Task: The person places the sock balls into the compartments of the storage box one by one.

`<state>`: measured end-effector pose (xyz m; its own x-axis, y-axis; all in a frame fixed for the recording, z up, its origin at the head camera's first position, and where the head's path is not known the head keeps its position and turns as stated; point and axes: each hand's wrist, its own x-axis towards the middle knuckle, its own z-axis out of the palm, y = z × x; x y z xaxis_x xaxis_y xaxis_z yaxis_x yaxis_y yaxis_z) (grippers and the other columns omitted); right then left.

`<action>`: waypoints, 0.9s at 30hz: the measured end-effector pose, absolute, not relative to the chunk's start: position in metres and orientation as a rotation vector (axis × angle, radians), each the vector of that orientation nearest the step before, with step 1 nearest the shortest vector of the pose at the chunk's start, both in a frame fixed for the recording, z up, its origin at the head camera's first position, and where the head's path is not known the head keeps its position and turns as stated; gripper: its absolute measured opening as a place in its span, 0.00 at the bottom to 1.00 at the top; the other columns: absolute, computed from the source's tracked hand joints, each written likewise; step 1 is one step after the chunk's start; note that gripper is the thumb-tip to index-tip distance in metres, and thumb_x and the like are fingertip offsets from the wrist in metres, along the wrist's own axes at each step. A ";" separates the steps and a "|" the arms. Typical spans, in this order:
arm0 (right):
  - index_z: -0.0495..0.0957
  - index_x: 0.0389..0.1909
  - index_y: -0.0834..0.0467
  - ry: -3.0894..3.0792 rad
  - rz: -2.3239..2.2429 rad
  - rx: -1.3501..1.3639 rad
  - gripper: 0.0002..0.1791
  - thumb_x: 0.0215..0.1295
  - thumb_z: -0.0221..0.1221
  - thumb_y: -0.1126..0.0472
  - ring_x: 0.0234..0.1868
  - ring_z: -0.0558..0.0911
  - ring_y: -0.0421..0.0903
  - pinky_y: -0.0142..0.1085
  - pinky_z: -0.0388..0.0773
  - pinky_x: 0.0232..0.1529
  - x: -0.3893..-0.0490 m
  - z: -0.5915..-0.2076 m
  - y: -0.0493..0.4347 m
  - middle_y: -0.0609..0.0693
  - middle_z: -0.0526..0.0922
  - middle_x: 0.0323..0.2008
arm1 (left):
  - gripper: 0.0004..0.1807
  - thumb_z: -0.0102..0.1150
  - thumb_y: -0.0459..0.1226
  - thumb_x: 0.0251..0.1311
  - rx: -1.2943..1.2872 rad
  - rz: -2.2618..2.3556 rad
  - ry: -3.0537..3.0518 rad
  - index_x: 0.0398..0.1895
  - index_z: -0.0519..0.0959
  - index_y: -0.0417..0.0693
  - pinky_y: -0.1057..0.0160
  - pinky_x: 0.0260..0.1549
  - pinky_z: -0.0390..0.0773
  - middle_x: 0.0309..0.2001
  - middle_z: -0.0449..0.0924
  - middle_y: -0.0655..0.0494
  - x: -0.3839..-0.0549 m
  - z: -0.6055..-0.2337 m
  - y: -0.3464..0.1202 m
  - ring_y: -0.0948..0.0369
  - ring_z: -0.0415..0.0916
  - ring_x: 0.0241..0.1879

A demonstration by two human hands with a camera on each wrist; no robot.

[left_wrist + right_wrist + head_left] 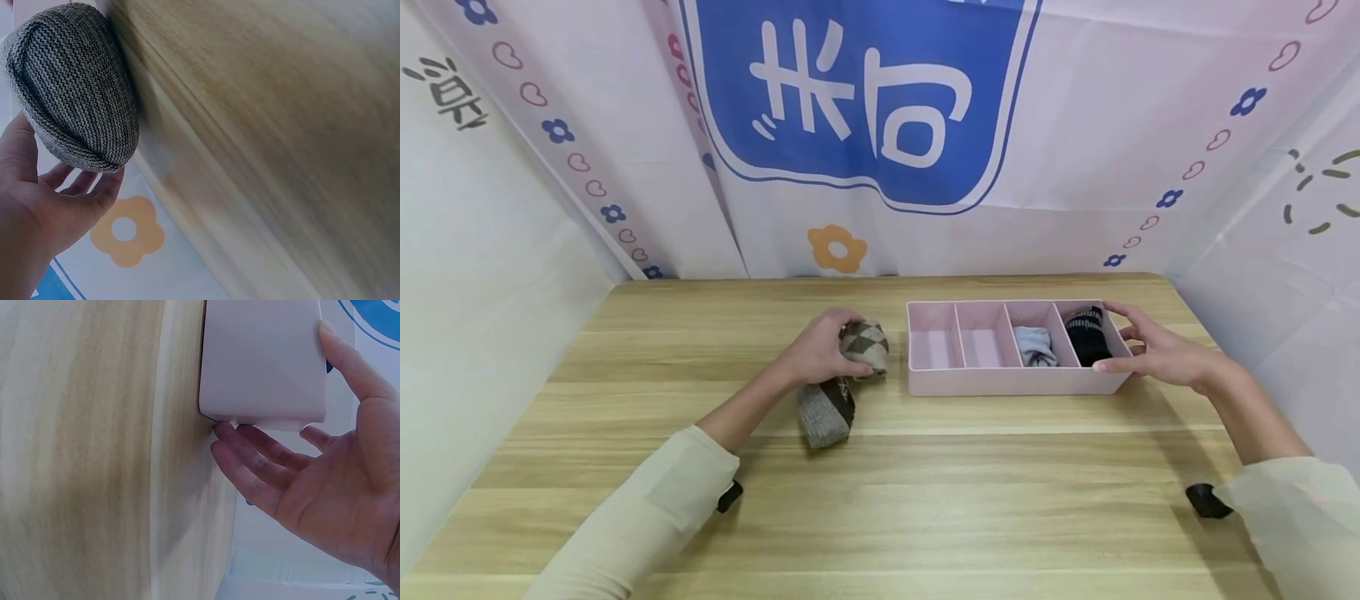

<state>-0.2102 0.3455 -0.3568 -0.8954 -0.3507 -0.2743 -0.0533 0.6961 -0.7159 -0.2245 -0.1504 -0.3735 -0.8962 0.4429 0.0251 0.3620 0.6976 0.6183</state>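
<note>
My left hand [820, 352] holds a brown-and-beige checked sock [871, 346], bundled, between thumb and fingers just left of the pink divided box [985, 382]. Below that hand a grey sock [824, 418] with a dark band lies on the table. In the left wrist view a ribbed grey sock [78, 87] fills the space before the fingers and hides the checked one. My right hand [1176, 354] grips the right end of the box, thumb at the front rim and index finger at the back corner. The other fingers bend against the end wall, seen in the right wrist view.
Inside the box, the rightmost compartment holds a black sock [1088, 337] with white marks, and the one beside it a light grey sock [1036, 346]. The two left compartments show bare floors. A printed cloth [1060, 242] hangs behind the wooden table [955, 500].
</note>
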 end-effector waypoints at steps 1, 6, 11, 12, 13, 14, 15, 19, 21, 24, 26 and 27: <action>0.32 0.83 0.57 2.514 -1.041 -0.315 0.57 0.70 0.65 0.54 0.65 0.68 0.80 0.58 0.77 0.56 -0.210 -0.357 0.345 0.81 0.54 0.70 | 0.45 0.81 0.41 0.50 0.658 0.975 2.776 0.68 0.70 0.30 0.46 0.63 0.76 0.64 0.74 0.35 -0.224 -0.373 -0.151 0.42 0.74 0.61; 0.32 0.83 0.57 2.520 -1.025 -0.318 0.57 0.70 0.65 0.53 0.65 0.69 0.79 0.58 0.78 0.55 -0.210 -0.357 0.345 0.81 0.54 0.70 | 0.45 0.81 0.39 0.51 0.636 1.007 2.770 0.69 0.70 0.29 0.45 0.63 0.76 0.65 0.73 0.34 -0.224 -0.370 -0.153 0.42 0.73 0.61; 0.33 0.83 0.57 2.520 -1.040 -0.331 0.57 0.70 0.65 0.54 0.63 0.72 0.78 0.55 0.78 0.54 -0.210 -0.357 0.345 0.80 0.57 0.69 | 0.44 0.80 0.39 0.52 0.588 1.065 2.760 0.70 0.69 0.32 0.46 0.59 0.79 0.65 0.72 0.35 -0.225 -0.367 -0.157 0.43 0.74 0.60; 0.33 0.83 0.57 2.522 -1.041 -0.335 0.57 0.70 0.65 0.55 0.63 0.72 0.77 0.55 0.78 0.54 -0.210 -0.357 0.345 0.80 0.57 0.69 | 0.44 0.80 0.39 0.52 0.578 1.080 2.755 0.70 0.69 0.32 0.47 0.58 0.80 0.66 0.72 0.35 -0.225 -0.366 -0.157 0.43 0.74 0.59; 0.33 0.83 0.57 2.522 -1.044 -0.338 0.57 0.70 0.65 0.55 0.63 0.72 0.77 0.54 0.78 0.54 -0.210 -0.357 0.345 0.80 0.58 0.68 | 0.44 0.80 0.38 0.52 0.570 1.095 2.750 0.70 0.69 0.32 0.47 0.56 0.81 0.65 0.72 0.36 -0.225 -0.365 -0.158 0.44 0.75 0.58; 0.34 0.83 0.57 2.523 -1.043 -0.340 0.56 0.70 0.65 0.55 0.63 0.73 0.77 0.54 0.78 0.54 -0.210 -0.357 0.345 0.80 0.58 0.68 | 0.44 0.80 0.38 0.52 0.560 1.114 2.741 0.71 0.69 0.33 0.48 0.55 0.81 0.65 0.72 0.36 -0.225 -0.363 -0.159 0.44 0.75 0.57; 0.34 0.83 0.57 2.526 -1.040 -0.342 0.56 0.70 0.65 0.55 0.63 0.72 0.77 0.55 0.78 0.54 -0.210 -0.357 0.345 0.80 0.59 0.68 | 0.45 0.80 0.38 0.52 0.558 1.126 2.737 0.71 0.68 0.33 0.49 0.54 0.82 0.65 0.72 0.36 -0.225 -0.362 -0.159 0.44 0.75 0.57; 0.33 0.83 0.57 2.530 -1.030 -0.339 0.57 0.70 0.65 0.54 0.63 0.72 0.78 0.56 0.78 0.55 -0.210 -0.357 0.345 0.79 0.58 0.69 | 0.45 0.80 0.38 0.52 0.582 1.173 2.747 0.71 0.68 0.33 0.50 0.51 0.83 0.62 0.73 0.38 -0.225 -0.354 -0.160 0.45 0.75 0.55; 0.33 0.84 0.57 2.531 -1.026 -0.337 0.57 0.70 0.65 0.54 0.64 0.71 0.78 0.56 0.78 0.55 -0.210 -0.357 0.345 0.80 0.58 0.69 | 0.45 0.80 0.38 0.51 0.598 1.201 2.760 0.71 0.69 0.34 0.51 0.50 0.83 0.61 0.74 0.39 -0.225 -0.349 -0.159 0.46 0.74 0.54; 0.33 0.83 0.57 2.528 -1.029 -0.339 0.57 0.70 0.65 0.54 0.64 0.71 0.78 0.55 0.78 0.54 -0.210 -0.357 0.345 0.80 0.57 0.69 | 0.44 0.81 0.38 0.49 0.611 1.250 2.761 0.70 0.71 0.36 0.51 0.48 0.84 0.59 0.75 0.41 -0.224 -0.341 -0.155 0.47 0.74 0.54; 0.33 0.83 0.57 2.526 -1.035 -0.342 0.57 0.70 0.65 0.55 0.64 0.71 0.78 0.54 0.78 0.54 -0.210 -0.357 0.345 0.80 0.58 0.68 | 0.44 0.81 0.39 0.48 0.620 1.278 2.752 0.69 0.72 0.37 0.52 0.46 0.84 0.58 0.76 0.41 -0.225 -0.337 -0.151 0.47 0.74 0.53; 0.33 0.83 0.57 2.525 -1.037 -0.344 0.56 0.70 0.65 0.55 0.64 0.71 0.78 0.54 0.78 0.54 -0.210 -0.357 0.345 0.80 0.58 0.68 | 0.44 0.81 0.38 0.47 0.624 1.285 2.746 0.69 0.72 0.37 0.52 0.46 0.84 0.57 0.76 0.41 -0.225 -0.335 -0.148 0.47 0.75 0.53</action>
<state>-0.2104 0.3445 -0.3567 -0.8948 -0.3641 -0.2585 -0.0773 0.6965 -0.7134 -0.2249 -0.1483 -0.3351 -0.9177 0.3767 0.1265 0.3385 0.5742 0.7454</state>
